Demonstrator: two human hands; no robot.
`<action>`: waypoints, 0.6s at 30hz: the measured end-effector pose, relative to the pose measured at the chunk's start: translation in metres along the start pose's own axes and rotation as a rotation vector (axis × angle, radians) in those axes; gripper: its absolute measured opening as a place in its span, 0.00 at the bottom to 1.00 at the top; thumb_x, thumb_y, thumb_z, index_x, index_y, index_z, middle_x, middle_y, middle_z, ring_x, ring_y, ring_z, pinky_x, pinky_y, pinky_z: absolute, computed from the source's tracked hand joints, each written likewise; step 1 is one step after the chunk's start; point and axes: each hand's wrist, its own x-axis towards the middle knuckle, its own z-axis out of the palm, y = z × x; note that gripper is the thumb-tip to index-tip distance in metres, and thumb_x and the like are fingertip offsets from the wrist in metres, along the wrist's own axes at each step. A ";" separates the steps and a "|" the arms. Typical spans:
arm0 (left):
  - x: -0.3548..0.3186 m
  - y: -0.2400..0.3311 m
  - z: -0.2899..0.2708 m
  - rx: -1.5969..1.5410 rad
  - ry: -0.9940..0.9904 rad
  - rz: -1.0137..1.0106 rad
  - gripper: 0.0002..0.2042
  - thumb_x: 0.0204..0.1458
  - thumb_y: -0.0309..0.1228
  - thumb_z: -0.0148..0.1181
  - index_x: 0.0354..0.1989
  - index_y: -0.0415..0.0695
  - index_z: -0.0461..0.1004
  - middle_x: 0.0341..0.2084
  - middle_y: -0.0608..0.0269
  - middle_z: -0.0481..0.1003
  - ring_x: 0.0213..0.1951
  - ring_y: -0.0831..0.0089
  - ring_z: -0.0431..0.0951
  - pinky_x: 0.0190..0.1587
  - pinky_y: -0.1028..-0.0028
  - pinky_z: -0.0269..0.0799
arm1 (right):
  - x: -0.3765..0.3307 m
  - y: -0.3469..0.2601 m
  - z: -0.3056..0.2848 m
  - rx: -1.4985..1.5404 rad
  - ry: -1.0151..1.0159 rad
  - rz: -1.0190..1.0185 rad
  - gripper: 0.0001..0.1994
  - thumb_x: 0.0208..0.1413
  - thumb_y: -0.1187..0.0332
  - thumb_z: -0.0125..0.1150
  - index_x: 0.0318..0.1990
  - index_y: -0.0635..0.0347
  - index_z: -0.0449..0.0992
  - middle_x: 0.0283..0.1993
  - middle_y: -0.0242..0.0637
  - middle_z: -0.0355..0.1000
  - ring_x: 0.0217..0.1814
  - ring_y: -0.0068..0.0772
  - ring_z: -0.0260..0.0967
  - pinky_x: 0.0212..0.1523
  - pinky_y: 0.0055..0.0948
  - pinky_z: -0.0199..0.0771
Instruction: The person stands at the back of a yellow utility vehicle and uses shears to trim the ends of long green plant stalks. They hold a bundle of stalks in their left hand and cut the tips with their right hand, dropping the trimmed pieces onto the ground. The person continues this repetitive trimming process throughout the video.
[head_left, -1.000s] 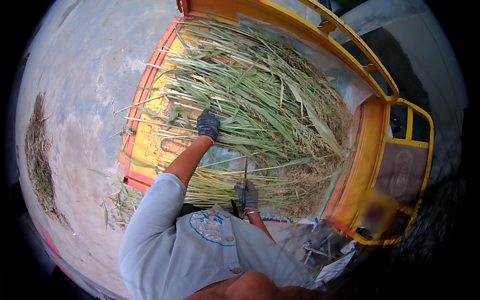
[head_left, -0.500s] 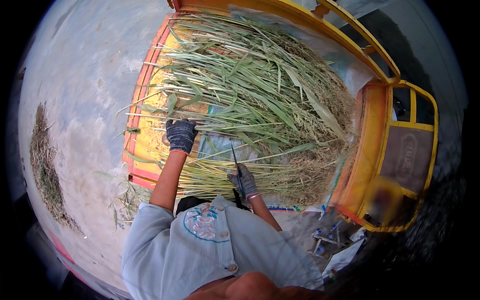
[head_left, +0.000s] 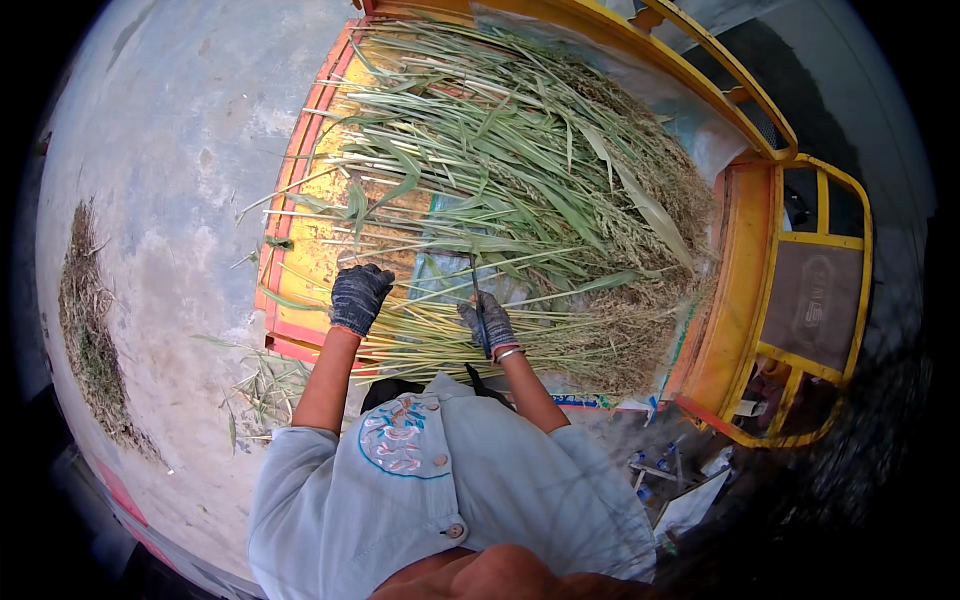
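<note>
Reaching hands: both were stretched forward over a heap of cut stalks [head_left: 520, 200] piled on a yellow cart bed [head_left: 310, 250].
Left hand: the left hand [head_left: 358, 297], in a dark knitted glove, was pressed down on the stalk ends near the cart's red edge, fingers curled; whether stalks were actually gripped could not be told.
Right hand: the right hand [head_left: 488, 322], also gloved, was clenched around the handle of a thin dark blade [head_left: 476, 290], which was pointed away from the body across the stalks.
Stalks: pale cut ends were laid toward the person, green leaves and brownish tops fanned out toward the yellow rail [head_left: 720, 90].
Cart: it was framed in yellow bars [head_left: 800, 300] on the right.
Ground: grey concrete [head_left: 150, 180] was seen to the left, with a strip of dry plant litter [head_left: 90, 350] lying well apart from the cart.
Clothing: a pale blue shirt [head_left: 440, 500] was worn.
</note>
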 end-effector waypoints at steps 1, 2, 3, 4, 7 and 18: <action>-0.002 0.000 0.002 -0.002 -0.001 0.001 0.08 0.43 0.37 0.57 0.32 0.53 0.74 0.26 0.60 0.73 0.32 0.61 0.73 0.33 0.59 0.67 | -0.002 -0.006 -0.001 -0.001 0.105 -0.111 0.17 0.42 0.59 0.66 0.36 0.55 0.67 0.24 0.36 0.68 0.24 0.29 0.63 0.30 0.30 0.66; -0.004 -0.001 0.003 -0.023 0.020 -0.004 0.08 0.42 0.37 0.57 0.32 0.53 0.75 0.27 0.60 0.73 0.32 0.61 0.73 0.33 0.60 0.67 | -0.001 -0.006 -0.002 -0.009 0.077 -0.118 0.19 0.41 0.57 0.66 0.36 0.56 0.68 0.26 0.39 0.69 0.27 0.34 0.65 0.32 0.31 0.67; -0.006 -0.003 0.003 -0.042 0.039 -0.007 0.08 0.42 0.37 0.57 0.32 0.53 0.75 0.27 0.60 0.73 0.31 0.61 0.73 0.33 0.60 0.67 | 0.001 -0.005 -0.005 -0.013 0.051 -0.124 0.20 0.41 0.55 0.65 0.36 0.57 0.68 0.28 0.42 0.70 0.31 0.39 0.67 0.35 0.33 0.67; -0.008 -0.006 0.003 -0.061 0.059 -0.009 0.09 0.42 0.37 0.57 0.33 0.53 0.75 0.27 0.60 0.73 0.31 0.60 0.73 0.33 0.60 0.67 | 0.002 -0.005 -0.005 -0.018 0.025 -0.130 0.21 0.40 0.53 0.65 0.36 0.58 0.69 0.31 0.45 0.72 0.35 0.44 0.69 0.38 0.34 0.68; -0.012 -0.020 0.006 -0.081 0.025 -0.087 0.10 0.41 0.37 0.58 0.34 0.53 0.75 0.27 0.60 0.73 0.32 0.61 0.73 0.34 0.62 0.67 | -0.004 -0.009 0.000 -0.069 0.019 -0.162 0.21 0.39 0.52 0.65 0.34 0.58 0.70 0.30 0.44 0.72 0.35 0.45 0.70 0.38 0.35 0.68; -0.193 -0.232 -0.037 0.252 0.696 -1.886 0.37 0.37 0.56 0.59 0.53 0.43 0.63 0.42 0.50 0.68 0.44 0.58 0.70 0.40 0.61 0.69 | -0.031 0.016 0.014 -0.104 -0.095 -0.145 0.28 0.41 0.47 0.61 0.43 0.60 0.71 0.39 0.48 0.71 0.42 0.48 0.68 0.44 0.35 0.67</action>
